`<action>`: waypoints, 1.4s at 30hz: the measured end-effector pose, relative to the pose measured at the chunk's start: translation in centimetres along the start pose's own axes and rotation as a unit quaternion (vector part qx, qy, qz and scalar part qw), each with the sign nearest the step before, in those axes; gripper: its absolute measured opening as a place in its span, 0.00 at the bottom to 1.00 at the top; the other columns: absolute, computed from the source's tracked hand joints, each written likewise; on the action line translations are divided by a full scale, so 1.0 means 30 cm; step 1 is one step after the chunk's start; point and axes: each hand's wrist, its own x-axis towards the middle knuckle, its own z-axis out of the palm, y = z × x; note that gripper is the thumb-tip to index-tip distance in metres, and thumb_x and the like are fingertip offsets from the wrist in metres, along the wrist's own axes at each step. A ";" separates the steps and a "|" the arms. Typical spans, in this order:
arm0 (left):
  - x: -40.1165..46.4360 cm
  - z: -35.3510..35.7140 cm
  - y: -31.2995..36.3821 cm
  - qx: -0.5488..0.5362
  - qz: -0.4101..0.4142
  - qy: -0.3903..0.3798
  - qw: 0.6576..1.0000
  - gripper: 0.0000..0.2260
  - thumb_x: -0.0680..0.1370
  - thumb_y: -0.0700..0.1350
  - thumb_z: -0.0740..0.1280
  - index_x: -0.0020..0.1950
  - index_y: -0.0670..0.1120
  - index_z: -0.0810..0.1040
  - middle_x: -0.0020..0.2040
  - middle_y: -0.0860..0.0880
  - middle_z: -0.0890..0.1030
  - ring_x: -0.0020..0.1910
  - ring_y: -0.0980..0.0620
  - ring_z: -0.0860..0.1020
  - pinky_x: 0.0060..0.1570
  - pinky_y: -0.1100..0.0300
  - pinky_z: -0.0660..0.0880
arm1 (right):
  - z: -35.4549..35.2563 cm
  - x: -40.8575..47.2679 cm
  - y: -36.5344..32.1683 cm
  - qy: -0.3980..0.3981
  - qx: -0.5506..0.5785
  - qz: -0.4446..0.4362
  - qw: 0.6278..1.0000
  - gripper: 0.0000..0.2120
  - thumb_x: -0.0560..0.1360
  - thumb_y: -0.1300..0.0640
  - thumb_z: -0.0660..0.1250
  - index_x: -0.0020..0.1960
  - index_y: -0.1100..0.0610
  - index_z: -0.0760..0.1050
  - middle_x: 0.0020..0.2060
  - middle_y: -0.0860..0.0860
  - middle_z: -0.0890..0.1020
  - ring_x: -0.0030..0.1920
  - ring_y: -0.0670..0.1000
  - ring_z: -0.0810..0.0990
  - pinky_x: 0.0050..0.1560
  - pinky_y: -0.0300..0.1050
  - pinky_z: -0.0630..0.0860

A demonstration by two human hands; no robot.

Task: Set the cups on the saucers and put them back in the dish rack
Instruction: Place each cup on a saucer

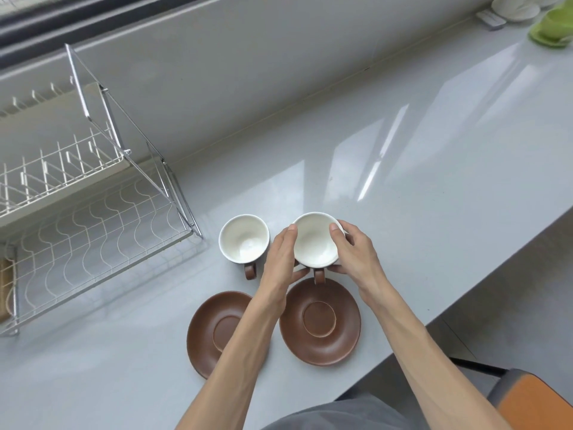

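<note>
Two cups, white inside with brown handles, stand upright on the grey counter. My left hand [280,262] and my right hand [353,254] both grip the right cup [314,240] by its sides, its handle pointing toward me. The left cup [243,238] stands free beside it. Two brown saucers lie nearer to me: the right saucer [321,321] just below the held cup, the left saucer [217,330] partly hidden under my left forearm. The white wire dish rack [77,212] stands at the left.
The counter's edge [465,299] runs diagonally at the right, with an orange chair seat [539,401] below it. White dishes [514,7] and a green item [552,26] sit at the far right corner. A wall rises behind the rack.
</note>
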 end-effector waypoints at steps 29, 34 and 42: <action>-0.244 -0.138 -0.273 0.039 -0.057 -0.070 0.995 0.22 0.75 0.70 0.60 0.63 0.61 0.78 0.64 0.52 0.81 0.62 0.51 0.82 0.60 0.48 0.81 | 0.004 -0.345 0.277 0.035 -0.010 0.022 0.999 0.12 0.69 0.34 0.63 0.50 0.34 0.77 0.56 0.43 0.81 0.59 0.52 0.80 0.49 0.57 0.84; -0.238 -0.142 -0.284 0.042 -0.067 -0.070 0.994 0.22 0.76 0.70 0.60 0.63 0.60 0.78 0.64 0.52 0.81 0.62 0.50 0.81 0.60 0.47 0.80 | 0.002 -0.347 0.287 0.038 -0.020 0.029 0.999 0.08 0.77 0.41 0.63 0.55 0.37 0.76 0.57 0.45 0.80 0.59 0.53 0.79 0.48 0.57 0.84; -0.226 -0.139 -0.287 0.046 -0.067 -0.070 0.994 0.26 0.73 0.72 0.62 0.64 0.59 0.76 0.66 0.52 0.79 0.65 0.49 0.79 0.62 0.47 0.79 | -0.001 -0.339 0.280 0.039 -0.010 0.040 0.998 0.13 0.77 0.42 0.64 0.60 0.42 0.75 0.58 0.46 0.80 0.60 0.53 0.79 0.47 0.56 0.85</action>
